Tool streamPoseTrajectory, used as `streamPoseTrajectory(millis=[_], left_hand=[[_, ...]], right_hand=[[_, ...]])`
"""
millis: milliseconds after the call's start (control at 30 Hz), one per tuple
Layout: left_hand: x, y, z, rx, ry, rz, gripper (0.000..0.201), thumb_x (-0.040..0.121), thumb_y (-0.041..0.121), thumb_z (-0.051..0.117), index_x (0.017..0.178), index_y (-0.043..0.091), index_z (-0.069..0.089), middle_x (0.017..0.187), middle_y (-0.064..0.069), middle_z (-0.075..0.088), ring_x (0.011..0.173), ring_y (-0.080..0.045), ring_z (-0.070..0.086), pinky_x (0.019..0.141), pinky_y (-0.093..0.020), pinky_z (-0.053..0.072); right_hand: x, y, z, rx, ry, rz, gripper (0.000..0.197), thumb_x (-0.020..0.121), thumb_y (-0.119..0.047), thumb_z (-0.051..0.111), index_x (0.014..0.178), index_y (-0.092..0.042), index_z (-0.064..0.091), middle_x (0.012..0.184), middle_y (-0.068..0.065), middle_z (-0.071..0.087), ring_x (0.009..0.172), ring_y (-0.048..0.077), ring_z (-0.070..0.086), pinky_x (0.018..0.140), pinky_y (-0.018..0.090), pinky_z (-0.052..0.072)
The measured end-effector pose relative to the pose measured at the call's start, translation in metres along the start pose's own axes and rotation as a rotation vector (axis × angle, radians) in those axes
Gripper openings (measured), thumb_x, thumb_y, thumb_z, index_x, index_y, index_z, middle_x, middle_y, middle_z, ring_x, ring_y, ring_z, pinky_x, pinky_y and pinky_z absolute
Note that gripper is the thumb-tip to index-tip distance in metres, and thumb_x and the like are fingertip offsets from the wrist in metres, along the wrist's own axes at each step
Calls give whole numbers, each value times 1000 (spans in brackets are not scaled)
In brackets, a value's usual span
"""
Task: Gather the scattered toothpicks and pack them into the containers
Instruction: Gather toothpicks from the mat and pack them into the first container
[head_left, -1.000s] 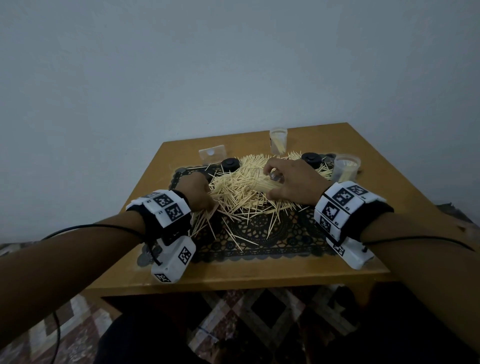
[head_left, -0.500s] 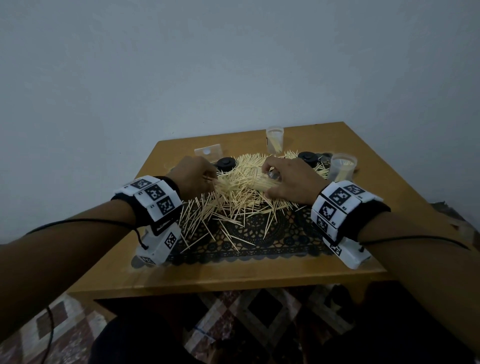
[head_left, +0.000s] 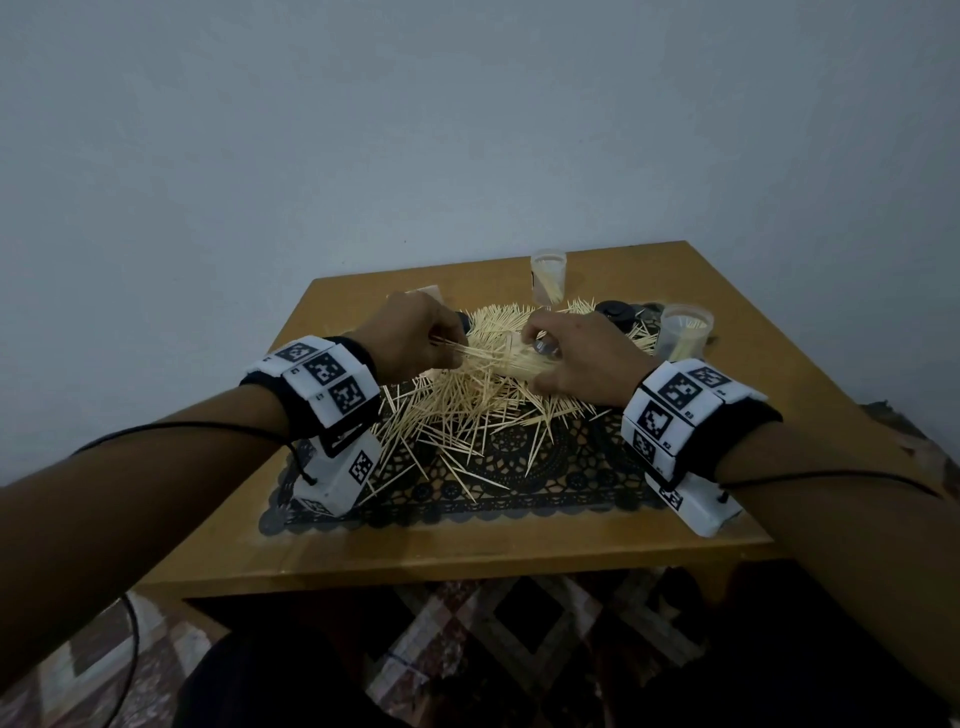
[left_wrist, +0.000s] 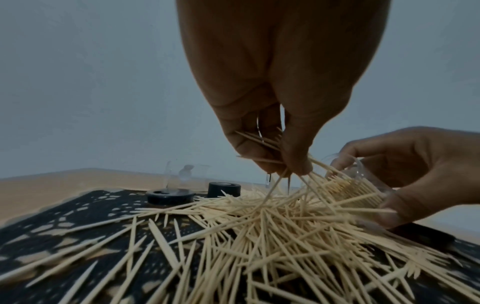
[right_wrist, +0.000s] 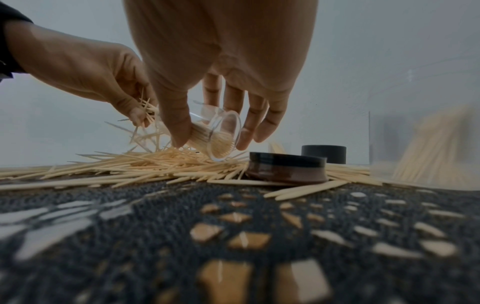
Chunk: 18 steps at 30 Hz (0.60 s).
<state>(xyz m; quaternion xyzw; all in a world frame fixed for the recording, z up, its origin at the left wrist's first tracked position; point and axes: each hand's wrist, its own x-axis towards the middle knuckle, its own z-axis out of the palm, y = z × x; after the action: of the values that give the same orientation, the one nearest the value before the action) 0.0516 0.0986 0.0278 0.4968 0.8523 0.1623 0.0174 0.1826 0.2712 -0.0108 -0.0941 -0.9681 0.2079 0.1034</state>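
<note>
1. Pinching a small bunch of toothpicks (left_wrist: 270, 150) between thumb and curled fingertips, the left hand (head_left: 410, 332) is hanging just above the pile, some sticks splaying loose below its grip.
2. Lying right beside it, the right hand (head_left: 582, 358) is curling thumb and fingers round a clear container (right_wrist: 218, 135), tipping it on its side with the mouth facing the left hand; it is already looking partly packed with sticks.
3. Spreading out under and toward the near side of both hands, the scattered toothpicks (head_left: 467, 410) are lying crisscrossed on a dark lace mat (head_left: 519, 483), so most of the gathering is looking undone to me.
4. Sitting beyond the right hand, two more clear containers are standing upright, one far (head_left: 548, 275) and one out to its right (head_left: 684, 332), each holding some sticks.
5. Resting near the right hand's fingertips, black lids (right_wrist: 285, 168) are lying among the strays; another lid (left_wrist: 170, 196) is sitting beyond the left hand.
6. Judging their handling: these sticks are looking very light, stiff, thin and snappable, sharp at the tips, and apt to slide past one another. Taking them mid-length in a parallel bundle seems wisest, since crossed ones would likely jam at the container's mouth.
</note>
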Motion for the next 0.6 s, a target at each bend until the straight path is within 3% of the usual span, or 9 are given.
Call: streamPoseTrajectory(millis=[133,267,367,600], left_hand=[[6,10,7,36,-38,76,19,80,14,75,99,10,73,87,2,69,73,-5,56,63,-2,36],[13,15,15,17,-36,63,30,76,16,78,101,17,63,87,10,64,84,-11,63,81,-32,52],[16,15,17,-37,-32,41,40,73,15,81,103,20,55,85,14,59,86,-12,62,81,-33,52],[15,11,17,-261,9,14,36,78,-2,72,105,14,53,93,-1,62,90,-21,64,82,-42,56]], right_hand=[[-1,-2,-1,-3,-11,-10,48,74,-23,82,115,-15,59,113,6,67,95,18,61,82,32,52],[-2,-3,-1,-9,-14,-15,49,74,-22,82,116,-14,59,113,7,67,96,19,61,81,31,51],[-2,-3,-1,-9,-19,-14,49,74,-22,82,116,-14,59,114,8,67,98,21,62,81,33,52],[0,0,0,-8,-20,-7,50,74,-24,82,116,-15,58,113,6,66,93,17,59,77,28,48]])
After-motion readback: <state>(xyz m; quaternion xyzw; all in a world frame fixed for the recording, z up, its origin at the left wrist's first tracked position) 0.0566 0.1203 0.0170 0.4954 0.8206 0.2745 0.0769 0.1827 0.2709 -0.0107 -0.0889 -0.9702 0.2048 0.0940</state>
